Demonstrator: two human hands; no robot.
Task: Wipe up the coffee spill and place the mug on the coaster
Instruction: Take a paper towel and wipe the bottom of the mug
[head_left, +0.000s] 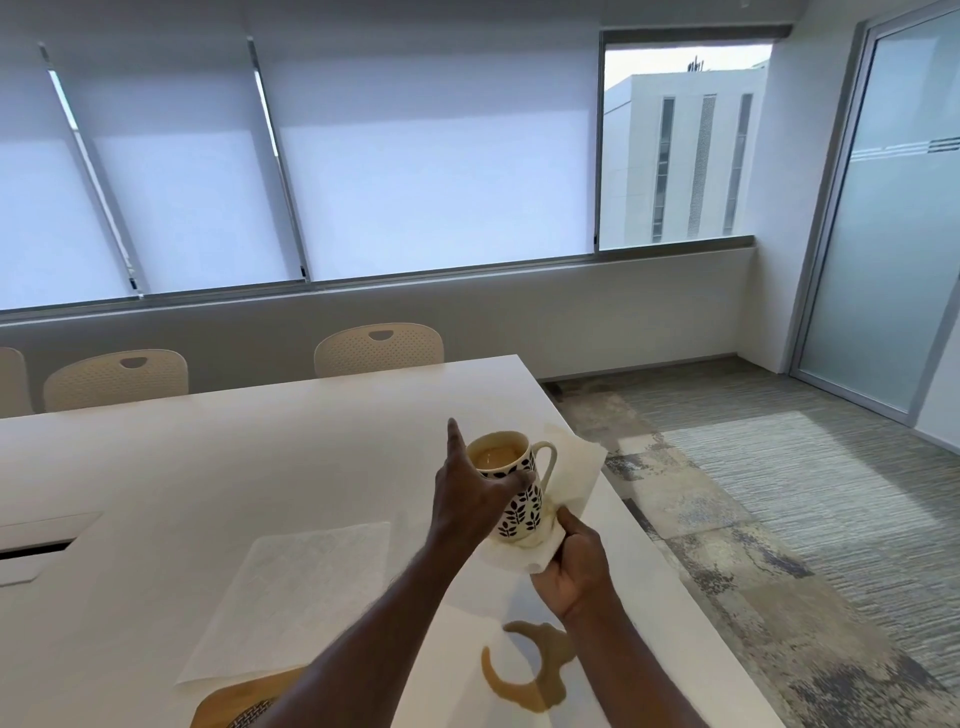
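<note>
My left hand (470, 493) holds a cream mug (519, 506) with a dark leaf pattern, lifted above the white table (208, 467) and holding milky coffee. My right hand (574, 564) presses a white paper towel (571, 467) against the mug's base and side; the towel is stained beige there. A ring-shaped brown coffee spill (535, 670) lies on the table near the front edge, below my right wrist. A wooden coaster (234, 701) shows at the bottom, partly hidden by my left forearm.
A second paper towel (296, 597) lies flat on the table left of the spill. Cream chairs (379, 348) stand along the far side. The table's right edge drops to carpeted floor (779, 493). A cable hatch (36, 545) sits at the left.
</note>
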